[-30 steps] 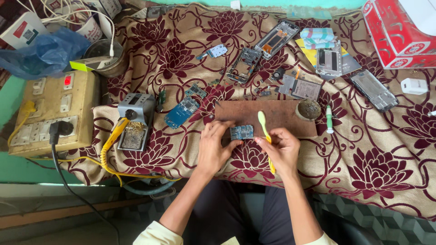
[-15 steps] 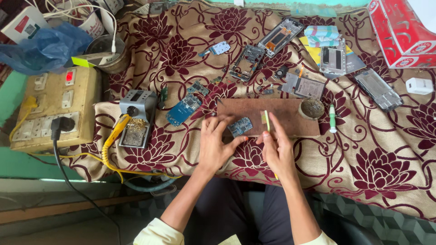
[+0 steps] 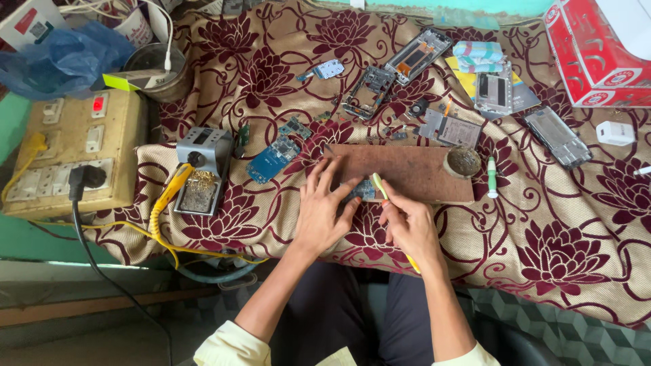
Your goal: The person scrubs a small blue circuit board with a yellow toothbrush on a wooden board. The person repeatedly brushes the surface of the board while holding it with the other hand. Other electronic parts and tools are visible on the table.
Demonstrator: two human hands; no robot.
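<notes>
- Two bare hands at work, both at the near edge of one brown wooden board (image 3: 413, 173).
- Left hand (image 3: 324, 215): fingers spread and stretched forward, fingertips pressing down on one small blue-grey circuit piece (image 3: 364, 189) at the board's near edge; pinning it, not closed around it.
- Right hand (image 3: 407, 226): fingers curled tight around one yellow-green toothbrush (image 3: 380, 186), brush head poking out past the fingertips and touching the circuit piece, handle end showing below the palm.
- Just beyond the left fingertips, to their left: two blue circuit boards, a larger (image 3: 270, 161) and a smaller (image 3: 296, 127).
- Further left of the left fingers: one grey soldering-iron stand (image 3: 203, 154) with brass wool, one yellow coiled cable (image 3: 163, 203) running from it.
- Right of the right fingers, on the board's far end: one round tin (image 3: 462, 160); just beside it, off the board, one small white-and-green tube (image 3: 491, 177).
- Well beyond both sets of fingers, on the floral cloth (image 3: 556, 251): four stripped phone frames, among them one (image 3: 368, 89) straight ahead and one (image 3: 556, 135) far to the right.
- Far left: one beige switchboard (image 3: 68, 156), one black plug in it.
- Far right corner: one red carton (image 3: 597, 54), one white charger cube (image 3: 616, 133).
</notes>
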